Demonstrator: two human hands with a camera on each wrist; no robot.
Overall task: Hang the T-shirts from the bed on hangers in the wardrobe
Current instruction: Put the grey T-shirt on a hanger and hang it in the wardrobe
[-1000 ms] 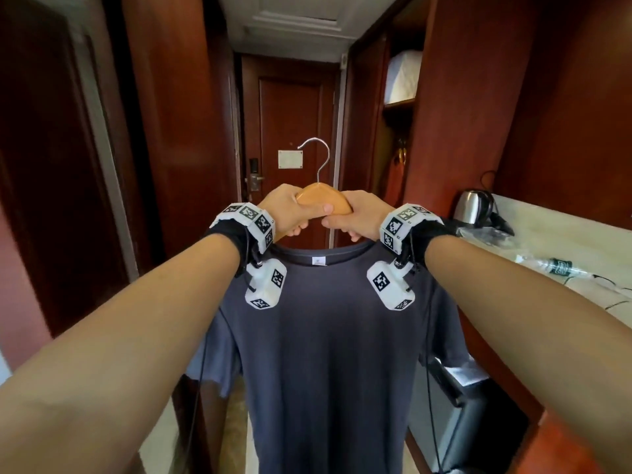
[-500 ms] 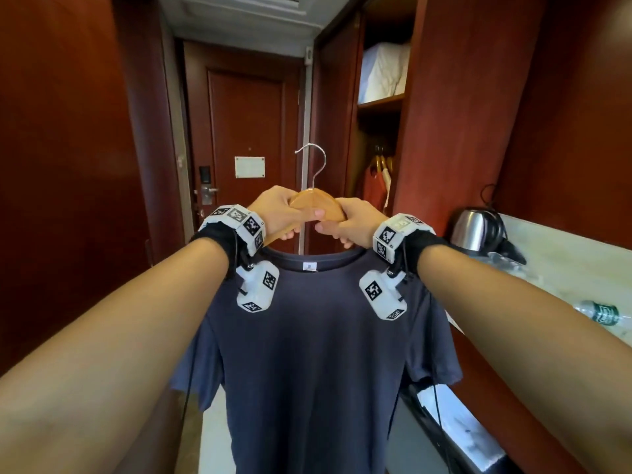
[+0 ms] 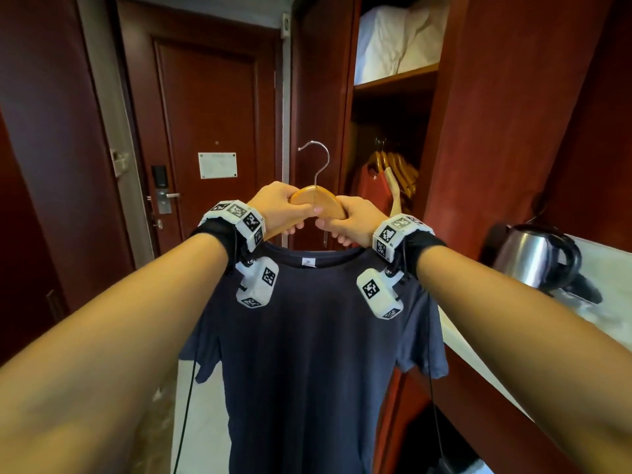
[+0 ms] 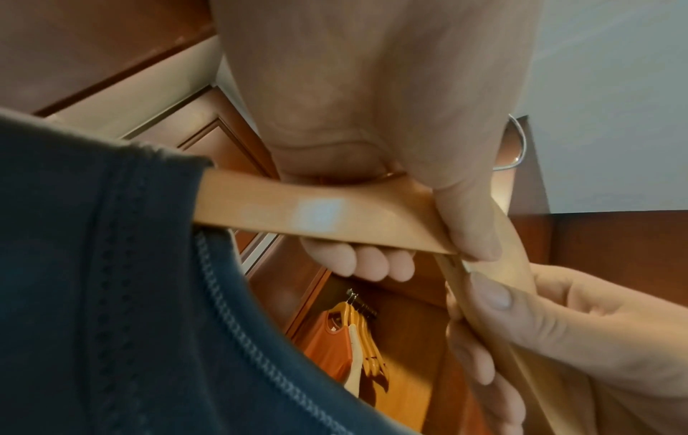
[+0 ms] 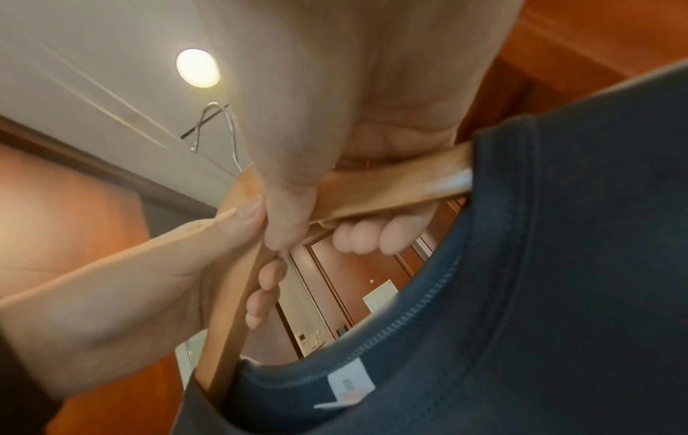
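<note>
Left hand (image 3: pixel 278 208) grips the wooden hanger (image 3: pixel 316 201) just left of its hook; the right hand (image 3: pixel 352 220) clasps the other shoulder. Between them hangs the dark T-shirt (image 3: pixel 307 343), already threaded on. Compared with a second ago, the open wardrobe (image 3: pixel 386 138) with its hung hangers looms closer on the right, so hooking onto the rail seems next.
</note>
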